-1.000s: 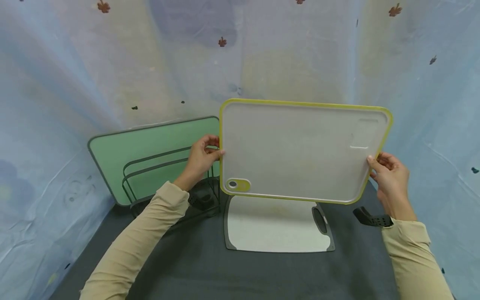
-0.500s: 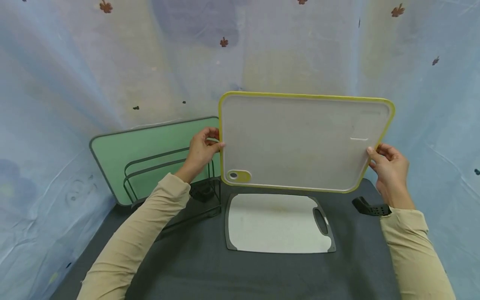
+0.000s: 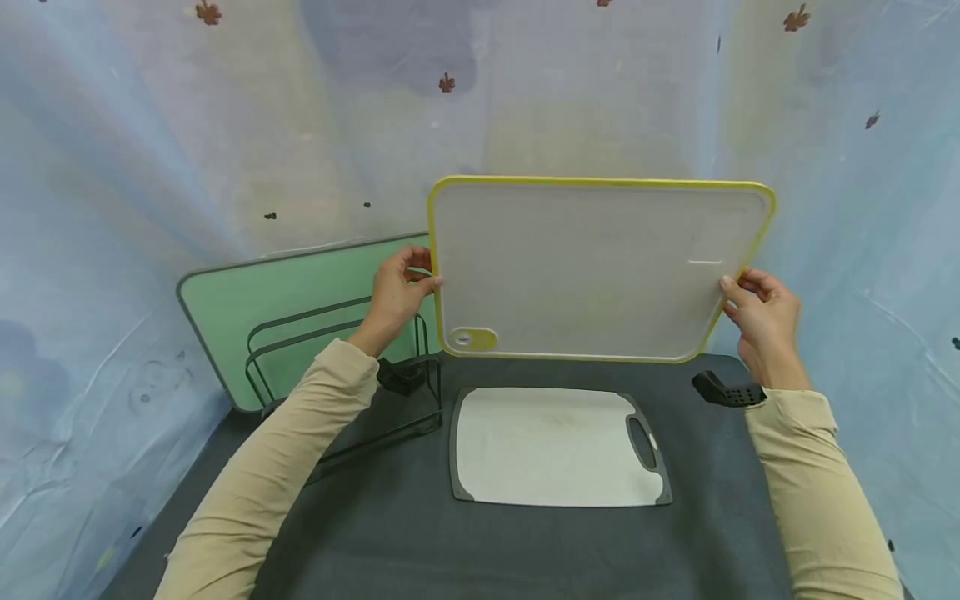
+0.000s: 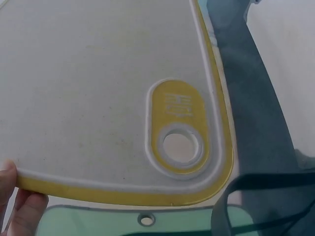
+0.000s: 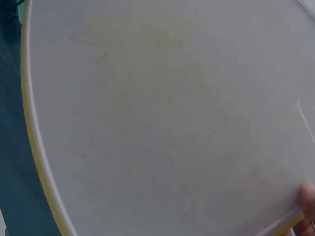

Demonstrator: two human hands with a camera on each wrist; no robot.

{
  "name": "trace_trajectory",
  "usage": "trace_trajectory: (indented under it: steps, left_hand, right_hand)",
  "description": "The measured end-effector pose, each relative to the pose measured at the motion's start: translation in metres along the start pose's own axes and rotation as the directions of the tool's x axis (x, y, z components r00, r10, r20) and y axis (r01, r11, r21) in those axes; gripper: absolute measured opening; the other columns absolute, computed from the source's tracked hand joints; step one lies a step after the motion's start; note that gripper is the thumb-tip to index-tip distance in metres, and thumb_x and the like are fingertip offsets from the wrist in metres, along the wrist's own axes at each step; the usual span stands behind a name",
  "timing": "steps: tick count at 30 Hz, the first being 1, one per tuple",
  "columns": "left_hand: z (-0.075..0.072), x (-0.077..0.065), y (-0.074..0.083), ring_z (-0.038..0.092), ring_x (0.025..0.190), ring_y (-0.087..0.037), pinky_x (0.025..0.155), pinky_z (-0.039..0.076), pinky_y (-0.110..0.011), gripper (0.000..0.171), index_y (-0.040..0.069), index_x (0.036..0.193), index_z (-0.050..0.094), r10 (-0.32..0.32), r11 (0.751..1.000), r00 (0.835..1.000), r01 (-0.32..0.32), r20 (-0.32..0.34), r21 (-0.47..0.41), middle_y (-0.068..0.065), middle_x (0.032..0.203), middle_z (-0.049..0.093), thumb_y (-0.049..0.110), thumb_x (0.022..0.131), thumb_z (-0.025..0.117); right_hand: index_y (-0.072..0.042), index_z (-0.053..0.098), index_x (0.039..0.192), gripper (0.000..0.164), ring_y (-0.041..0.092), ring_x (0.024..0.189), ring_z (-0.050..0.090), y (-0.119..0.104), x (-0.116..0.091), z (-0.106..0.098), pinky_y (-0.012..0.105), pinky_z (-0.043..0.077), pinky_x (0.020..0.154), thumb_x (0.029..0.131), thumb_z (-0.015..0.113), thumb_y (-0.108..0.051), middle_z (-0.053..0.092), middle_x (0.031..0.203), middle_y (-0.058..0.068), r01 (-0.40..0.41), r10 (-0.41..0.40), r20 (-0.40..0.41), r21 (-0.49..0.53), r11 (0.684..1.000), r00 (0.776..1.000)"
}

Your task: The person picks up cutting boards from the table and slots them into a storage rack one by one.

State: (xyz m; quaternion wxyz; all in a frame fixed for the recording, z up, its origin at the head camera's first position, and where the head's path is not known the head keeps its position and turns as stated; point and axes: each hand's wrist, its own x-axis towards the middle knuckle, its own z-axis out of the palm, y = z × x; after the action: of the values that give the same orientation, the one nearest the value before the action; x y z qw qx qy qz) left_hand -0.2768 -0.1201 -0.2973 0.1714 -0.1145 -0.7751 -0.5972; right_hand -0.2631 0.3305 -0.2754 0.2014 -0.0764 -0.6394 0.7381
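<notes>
A white cutting board with a yellow rim (image 3: 592, 275) is held up in the air, its broad face toward me. My left hand (image 3: 399, 287) pinches its left edge between thumb and fingers. On the opposite edge, my right hand (image 3: 767, 321) pinches the rim the same way. Near the board's lower left corner is a yellow patch with a round hole, seen large in the left wrist view. A smaller white cutting board with grey ends (image 3: 555, 450) lies flat on the table below. Behind my left hand, a green cutting board (image 3: 225, 321) stands tilted in a dark wire rack (image 3: 431, 392).
The dark grey table (image 3: 525, 550) spreads under everything, with the rack at its left. A pale blue patterned curtain (image 3: 585, 92) hangs behind and at both sides. Black straps (image 3: 731, 392) sit at the wrists.
Both hands have raised the yellow-rimmed board, first upward and then slightly left, uncovering more of the smaller board beneath. The rack, green board and smaller board stay in place.
</notes>
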Motion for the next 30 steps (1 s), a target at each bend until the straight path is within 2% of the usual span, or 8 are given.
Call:
trace_trajectory:
  steps: [4,7,14,24,30]
  left_hand:
    - [-0.005,0.001,0.0,0.061,0.092,-0.032,0.083,0.052,-0.05,0.028,-0.003,0.114,0.058,0.009,1.0,1.0,-0.009,-0.012,-0.007,-0.017,0.107,0.06,-0.002,0.088,0.069]
    - [-0.008,0.0,0.001,0.062,0.091,-0.031,0.081,0.053,-0.047,0.028,-0.002,0.113,0.059,0.017,1.0,1.0,-0.017,-0.023,0.004,-0.017,0.106,0.061,-0.003,0.087,0.07]
    - [-0.015,0.0,-0.001,0.063,0.09,-0.03,0.076,0.054,-0.035,0.028,-0.003,0.112,0.06,0.028,0.999,0.998,-0.025,-0.058,0.048,-0.017,0.104,0.062,-0.001,0.086,0.072]
    - [-0.023,-0.002,-0.004,0.063,0.092,-0.029,0.077,0.053,-0.036,0.027,-0.002,0.111,0.06,0.028,0.997,0.995,-0.021,-0.099,0.073,-0.017,0.106,0.063,0.0,0.087,0.072]
    - [-0.029,-0.003,-0.007,0.063,0.093,-0.029,0.078,0.054,-0.037,0.028,-0.002,0.113,0.059,0.013,0.997,0.993,-0.003,-0.117,0.081,-0.017,0.106,0.062,0.001,0.088,0.071]
  right_hand:
    - [-0.01,0.061,0.108,0.026,0.009,0.086,0.056,0.002,0.006,0.007,0.018,0.049,0.066,0.085,0.074,-0.012,0.052,0.102,0.0,-0.004,0.003,0.036,0.031,1.0,0.999]
    - [-0.009,0.061,0.108,0.025,0.01,0.086,0.056,0.004,0.011,0.012,0.019,0.049,0.065,0.086,0.074,-0.01,0.052,0.102,0.001,-0.001,-0.001,0.045,0.048,0.999,0.999]
    - [-0.01,0.061,0.111,0.026,0.009,0.089,0.055,0.007,0.023,0.027,0.02,0.048,0.07,0.087,0.072,-0.013,0.052,0.105,0.0,0.019,-0.018,0.042,-0.034,0.999,0.999]
    - [-0.01,0.064,0.103,0.019,0.009,0.085,0.055,0.002,0.035,0.046,0.019,0.049,0.067,0.086,0.073,-0.008,0.052,0.1,0.001,0.028,-0.028,0.044,0.003,1.0,0.999]
    - [-0.012,0.064,0.102,0.017,0.009,0.087,0.054,0.002,0.039,0.057,0.018,0.049,0.069,0.087,0.072,-0.008,0.053,0.102,0.0,0.05,-0.046,0.059,-0.052,0.997,0.997]
